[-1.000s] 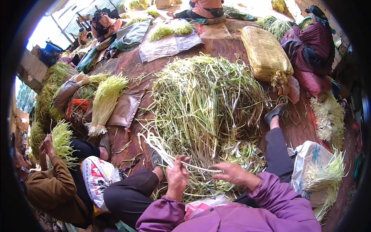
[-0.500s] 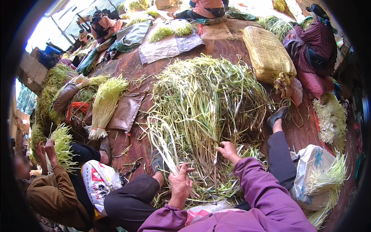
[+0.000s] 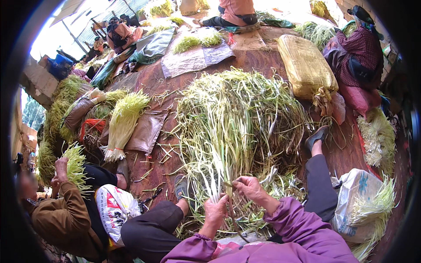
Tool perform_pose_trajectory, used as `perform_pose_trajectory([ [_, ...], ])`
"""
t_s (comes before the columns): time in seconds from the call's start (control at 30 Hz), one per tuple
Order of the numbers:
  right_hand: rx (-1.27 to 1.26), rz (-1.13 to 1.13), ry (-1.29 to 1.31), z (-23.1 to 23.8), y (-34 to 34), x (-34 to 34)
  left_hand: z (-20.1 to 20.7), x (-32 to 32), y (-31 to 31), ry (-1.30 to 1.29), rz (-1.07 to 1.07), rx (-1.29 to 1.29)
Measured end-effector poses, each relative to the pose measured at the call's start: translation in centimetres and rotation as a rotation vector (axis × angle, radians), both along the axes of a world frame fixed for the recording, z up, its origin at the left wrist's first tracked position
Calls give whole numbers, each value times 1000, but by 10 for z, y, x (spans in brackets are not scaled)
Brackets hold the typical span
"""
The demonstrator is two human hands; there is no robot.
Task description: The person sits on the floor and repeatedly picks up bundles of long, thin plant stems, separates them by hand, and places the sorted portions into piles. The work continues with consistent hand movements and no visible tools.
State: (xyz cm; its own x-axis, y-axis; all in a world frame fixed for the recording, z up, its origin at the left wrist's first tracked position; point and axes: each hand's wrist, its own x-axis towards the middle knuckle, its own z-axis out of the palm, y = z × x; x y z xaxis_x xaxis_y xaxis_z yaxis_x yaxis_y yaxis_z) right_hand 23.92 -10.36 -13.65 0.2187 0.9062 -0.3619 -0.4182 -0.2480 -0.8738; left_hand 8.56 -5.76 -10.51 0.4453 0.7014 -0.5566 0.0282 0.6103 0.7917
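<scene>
My left hand (image 3: 215,215) is closed round a small bunch of long white-and-green leafy stalks (image 3: 213,177), which look like garlic chives. The white lower ends and leaves point up and away from me. Just to its right, my right hand (image 3: 252,190) pinches a thin brownish-green leaf or stalk at the bunch's right side; its fingertips almost touch the left thumb. A limp brown strand (image 3: 233,215) hangs between the hands. Beyond them lies a big loose heap of the same stalks (image 3: 245,109), with brown, withered leaves mixed in.
Sorted pale stalks lie on a white sack (image 3: 351,219) at my right. A co-worker in a brown sleeve (image 3: 72,210) sits close at left, holding stalks. Tied bundles (image 3: 125,125) lie far left. A yellow wrapped bale (image 3: 307,65) stands behind the heap; other people sit beyond.
My right hand has moved left and toward me, from the heap's near edge to beside my left hand. The bunch in my left hand has swung more upright. The co-worker's hands have shifted.
</scene>
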Motion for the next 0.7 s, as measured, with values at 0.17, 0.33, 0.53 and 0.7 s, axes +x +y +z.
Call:
perform_pose_trajectory([
  [0.17,-357,-191,-590,-105,3,37,-3,-6,0,-93,-131,-152],
  [0.33,-673,-50,-717,-127,21,14,3,-6,1,-122,-118,-221],
  [0.53,-409,-231,-705,-55,41,72,38,-16,17,-165,7,-190],
  [0.7,-505,-278,-1152,-35,33,193,28,1,22,-85,3,-130],
])
